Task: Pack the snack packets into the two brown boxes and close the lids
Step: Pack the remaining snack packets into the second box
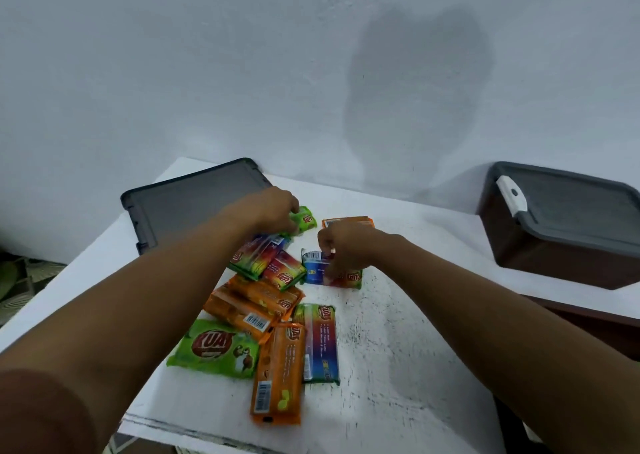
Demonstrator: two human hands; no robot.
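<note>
Brown box lidded, left hand gripping green packet, right hand pinching blue packet

A white table, scuffed with dark specks, fills the lower centre. Behind it a pale wall carries a broad grey shadow at upper right. Patterned floor shows at the left edge and dark brown furniture at the right edge.
</note>
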